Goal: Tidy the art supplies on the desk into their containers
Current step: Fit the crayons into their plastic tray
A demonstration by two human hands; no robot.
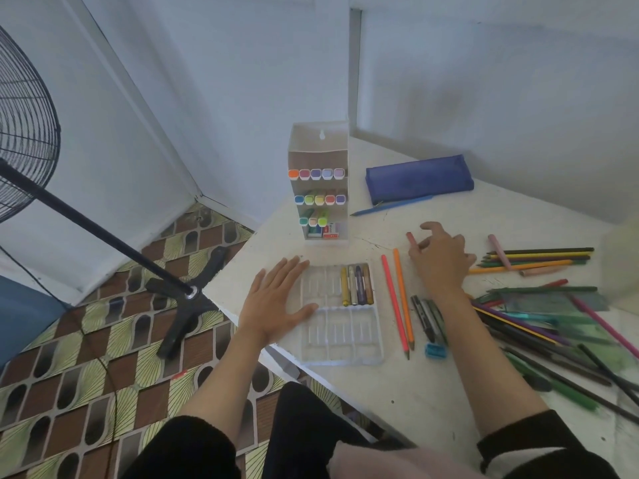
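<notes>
Crayons (357, 285), four, lie in the tray (342, 337) beside two pencils (403, 299).

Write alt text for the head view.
A person's left hand rests flat on a clear crayon tray holding four crayons, while the right hand pinches a red crayon on a white desk. Coloured pencils lie scattered at right. A marker rack and blue pencil case sit behind.

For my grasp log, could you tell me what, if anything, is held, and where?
The right hand pinches a red crayon by its near end; the left hand rests flat on the tray.
</notes>
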